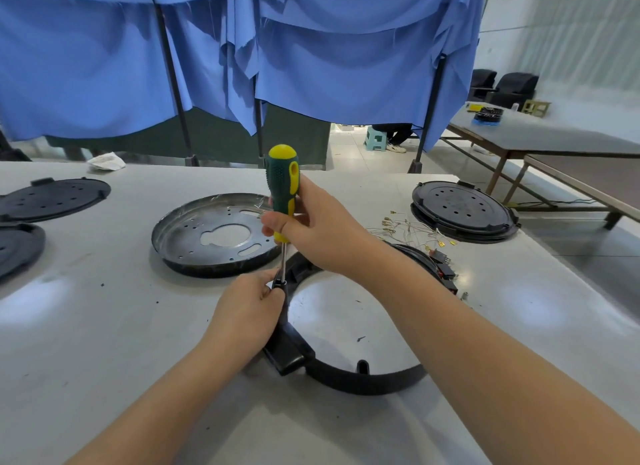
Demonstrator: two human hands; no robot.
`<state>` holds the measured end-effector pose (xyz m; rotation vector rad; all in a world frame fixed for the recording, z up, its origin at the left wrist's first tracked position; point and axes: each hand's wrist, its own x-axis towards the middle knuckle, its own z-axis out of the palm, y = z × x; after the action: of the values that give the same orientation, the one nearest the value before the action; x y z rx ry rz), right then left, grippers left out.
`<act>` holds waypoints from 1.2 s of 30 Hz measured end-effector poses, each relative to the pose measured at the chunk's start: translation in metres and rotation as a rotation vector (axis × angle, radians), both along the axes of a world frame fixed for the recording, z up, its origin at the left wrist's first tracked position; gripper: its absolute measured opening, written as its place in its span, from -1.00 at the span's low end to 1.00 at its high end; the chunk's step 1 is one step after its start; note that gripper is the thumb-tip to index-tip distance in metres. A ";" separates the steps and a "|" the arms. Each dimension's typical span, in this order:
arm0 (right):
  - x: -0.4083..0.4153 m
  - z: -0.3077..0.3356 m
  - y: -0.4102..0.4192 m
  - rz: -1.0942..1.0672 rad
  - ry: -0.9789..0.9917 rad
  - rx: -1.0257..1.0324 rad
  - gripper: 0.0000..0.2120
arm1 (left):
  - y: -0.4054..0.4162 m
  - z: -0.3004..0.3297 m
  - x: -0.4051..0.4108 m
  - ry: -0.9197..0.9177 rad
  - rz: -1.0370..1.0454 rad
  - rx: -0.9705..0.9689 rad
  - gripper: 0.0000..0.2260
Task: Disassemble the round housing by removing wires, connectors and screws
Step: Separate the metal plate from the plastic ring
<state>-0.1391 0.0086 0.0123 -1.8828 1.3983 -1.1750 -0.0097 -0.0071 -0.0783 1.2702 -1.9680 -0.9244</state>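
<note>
A black ring-shaped round housing lies on the white table in front of me. My right hand grips a green and yellow screwdriver held upright, its metal shaft pointing down into a screw post on the ring's left rim. My left hand pinches that part of the rim right at the screwdriver tip. The screw itself is hidden. Loose thin wires with yellow connectors lie behind the ring, and black connector blocks sit at its right side.
A round metal plate rests just behind the ring. Black round covers lie at far left and at back right. A small loose metal part lies right of the ring. Blue cloth hangs behind the table.
</note>
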 end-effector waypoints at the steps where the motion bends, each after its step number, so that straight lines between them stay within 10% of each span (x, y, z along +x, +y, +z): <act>1: 0.000 0.000 0.001 -0.001 0.012 -0.003 -0.78 | 0.001 0.000 -0.001 -0.004 -0.002 -0.012 -0.59; 22: -0.056 0.024 0.055 -0.271 -0.780 -0.211 -0.82 | -0.019 0.007 0.022 0.083 -0.053 -0.038 -0.68; 36: -0.105 -0.008 0.070 -0.635 -0.770 -0.074 -0.63 | -0.036 0.008 0.040 0.140 -0.057 0.081 -0.53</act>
<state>-0.2445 0.0785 0.0041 -0.8165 1.4998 -1.9847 0.0299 -0.0426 -0.0699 1.1654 -1.8829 -1.1007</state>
